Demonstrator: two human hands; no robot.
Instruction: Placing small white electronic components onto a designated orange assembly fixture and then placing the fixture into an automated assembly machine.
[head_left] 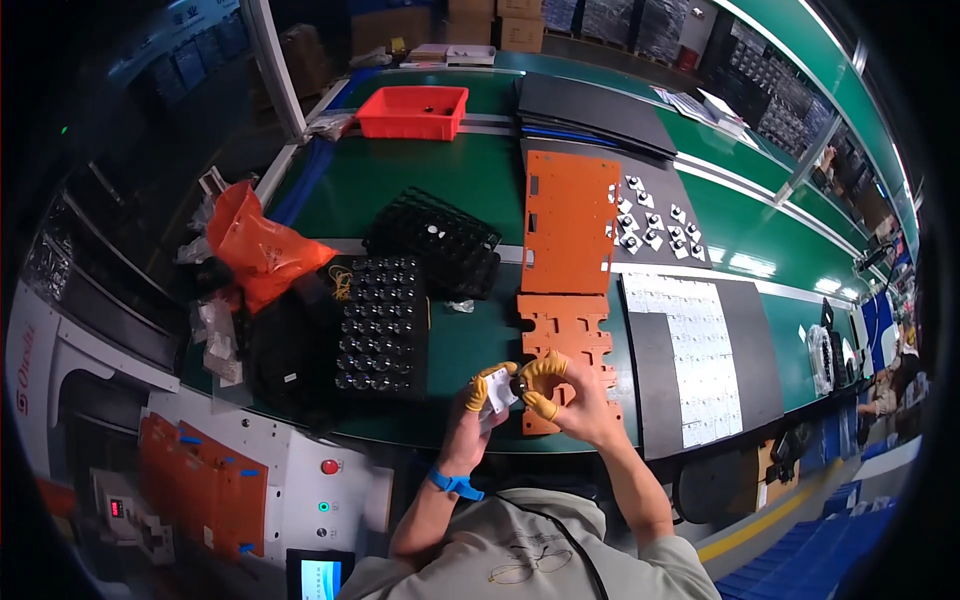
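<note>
My left hand (474,412), with yellow finger covers and a blue wrist strap, pinches a small white plate (497,392). My right hand (566,392), also in yellow finger covers, grips a small black round part (517,385) against the plate's right side. Both hands are over the near orange slotted fixture (565,322); a flat orange board (568,225) lies beyond it. To the left stands a black tray (423,350) filled with shiny round lenses (377,328). On the right, a sheet of white panels (705,350) rests on a dark mat (655,400).
Small white plates with black round parts (651,222) lie far right on dark sheets. An open black tray (435,240) sits behind the lenses. A red bin (412,112) and orange bag (262,250) are to the left. A machine panel with a red button (330,466) is near left.
</note>
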